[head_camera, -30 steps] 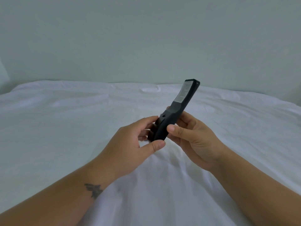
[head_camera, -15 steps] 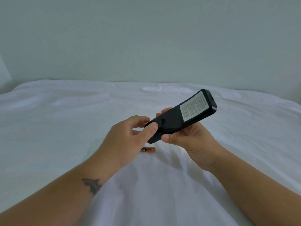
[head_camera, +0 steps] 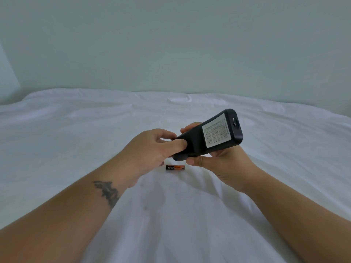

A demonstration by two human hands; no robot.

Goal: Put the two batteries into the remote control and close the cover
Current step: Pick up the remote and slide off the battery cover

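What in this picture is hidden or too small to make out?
- Second battery: only one battery shows on the sheet; the other is unseen.
- Battery cover: the left hand covers that end of the remote control, so whether it is open or shut is unclear.
- Label: print too small.
- Buttons: face away, toward the right hand.

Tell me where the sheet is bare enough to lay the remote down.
The white sheet is bare left of the left hand and right of the right hand, back to the wall. Crowded only under the remote, where one battery lies between the hands.
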